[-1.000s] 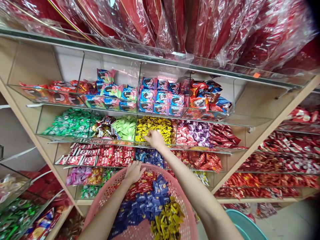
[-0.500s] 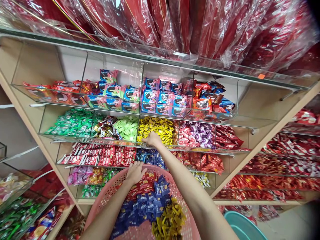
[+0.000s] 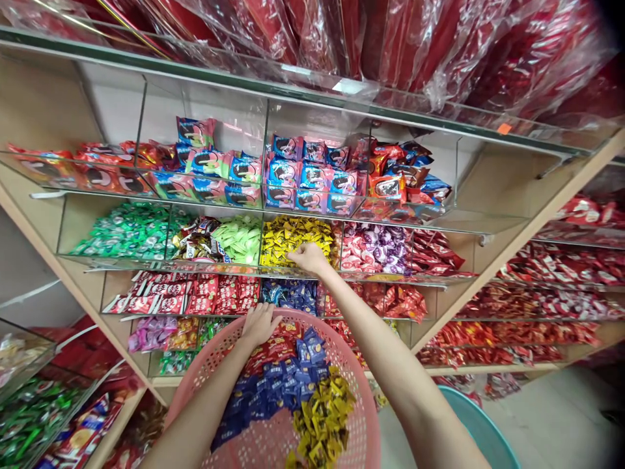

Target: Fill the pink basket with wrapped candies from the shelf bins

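Right grip (image 3: 308, 257) over yellow candies (image 3: 286, 238), hold unclear | left grip (image 3: 258, 324) clasps basket (image 3: 364, 423) rim | I judge gathering; next needs firm pinch.

1 head-worn view, close above basket (image 3: 368, 423), facing shelves (image 3: 537, 225)

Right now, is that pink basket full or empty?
Partly full. Blue candies, red candies and yellow candies lie in the pink basket, but bare mesh shows on its floor.
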{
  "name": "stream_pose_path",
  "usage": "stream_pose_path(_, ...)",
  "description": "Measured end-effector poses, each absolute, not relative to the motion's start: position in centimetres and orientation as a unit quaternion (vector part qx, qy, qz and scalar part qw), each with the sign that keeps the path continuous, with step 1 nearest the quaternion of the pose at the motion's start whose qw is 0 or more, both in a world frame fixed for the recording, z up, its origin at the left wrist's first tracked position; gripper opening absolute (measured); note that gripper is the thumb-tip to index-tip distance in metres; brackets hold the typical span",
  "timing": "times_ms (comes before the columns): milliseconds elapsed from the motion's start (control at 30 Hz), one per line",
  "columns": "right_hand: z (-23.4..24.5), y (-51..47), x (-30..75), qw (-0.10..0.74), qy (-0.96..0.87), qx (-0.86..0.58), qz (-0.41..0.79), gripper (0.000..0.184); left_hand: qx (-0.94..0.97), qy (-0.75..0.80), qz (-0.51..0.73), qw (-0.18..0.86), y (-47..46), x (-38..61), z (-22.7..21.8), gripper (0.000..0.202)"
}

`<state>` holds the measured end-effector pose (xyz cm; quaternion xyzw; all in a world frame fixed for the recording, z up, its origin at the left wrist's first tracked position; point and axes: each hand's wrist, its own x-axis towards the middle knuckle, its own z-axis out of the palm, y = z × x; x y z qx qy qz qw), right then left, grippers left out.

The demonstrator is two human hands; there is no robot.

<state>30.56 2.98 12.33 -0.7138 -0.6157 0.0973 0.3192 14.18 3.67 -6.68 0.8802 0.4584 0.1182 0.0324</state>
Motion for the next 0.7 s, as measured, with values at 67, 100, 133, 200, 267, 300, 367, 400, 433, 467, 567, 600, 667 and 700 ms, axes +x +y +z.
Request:
stream_pose_path(67, 12.3, 0.8, 31.0, 0.361, -0.631, -0.678, 0.105, 0.031, 0.881, 0.458, 0.118, 0.031, 3.7, 14.2, -6.6, 0.042)
stream_pose_path(100, 12.0, -0.5, 31.1, 0.378, -0.641, -0.659, 0.112, 0.032, 0.881, 0.457, 0.12, 0.031, 3.7, 14.3, -6.6, 0.043)
stream_pose_path(133, 11.4, -2.0, 31.2, 0.389, -0.651, -0.64, 0.12, 0.032, 0.881, 0.457, 0.121, 0.032, 3.7, 14.3, -6.6, 0.043)
stream_pose_path(200, 9.4, -5.1, 31.1, 0.39, -0.67, -0.615, 0.142, 0.031, 0.881, 0.456, 0.121, 0.034, 3.7, 14.4, -6.6, 0.044)
stream_pose_path(267, 6.7, -8.1, 31.0, 0.361, -0.684, -0.611, 0.167, 0.026, 0.88, 0.459, 0.117, 0.036, 3.7, 14.5, -6.6, 0.044)
stream_pose_path(300, 5.1, -9.5, 31.0, 0.341, -0.687, -0.618, 0.176, 0.026, 0.878, 0.463, 0.116, 0.037, 3.6, 14.5, -6.6, 0.044)
stream_pose_path(367, 2.2, -12.1, 31.0, 0.289, -0.701, -0.626, 0.181, 0.024, 0.877, 0.466, 0.113, 0.039, 3.6, 14.5, -6.6, 0.045)
stream_pose_path(400, 1.0, -13.3, 31.1, 0.261, -0.706, -0.634, 0.178, 0.021, 0.877, 0.466, 0.113, 0.039, 3.6, 14.5, -6.6, 0.045)
stream_pose_path(433, -0.1, -14.4, 31.1, 0.235, -0.711, -0.639, 0.175, 0.019, 0.878, 0.464, 0.114, 0.039, 3.6, 14.5, -6.6, 0.045)
stream_pose_path(467, -1.0, -15.5, 31.2, 0.209, -0.717, -0.642, 0.175, 0.016, 0.879, 0.461, 0.115, 0.037, 3.6, 14.5, -6.6, 0.044)
stream_pose_path(567, -2.5, -18.3, 31.3, 0.141, -0.735, -0.638, 0.184, 0.016, 0.88, 0.458, 0.118, 0.033, 3.7, 14.4, -6.6, 0.044)
stream_pose_path(600, -2.7, -19.0, 31.3, 0.118, -0.741, -0.634, 0.188, 0.017, 0.88, 0.458, 0.117, 0.035, 3.7, 14.4, -6.6, 0.044)
stream_pose_path(667, -2.8, -20.1, 31.1, 0.076, -0.75, -0.627, 0.195, 0.017, 0.881, 0.459, 0.112, 0.039, 3.7, 14.4, -6.6, 0.044)
stream_pose_path(700, -2.8, -20.4, 31.0, 0.056, -0.752, -0.625, 0.201, 0.017, 0.881, 0.459, 0.11, 0.04, 3.7, 14.4, -6.6, 0.044)
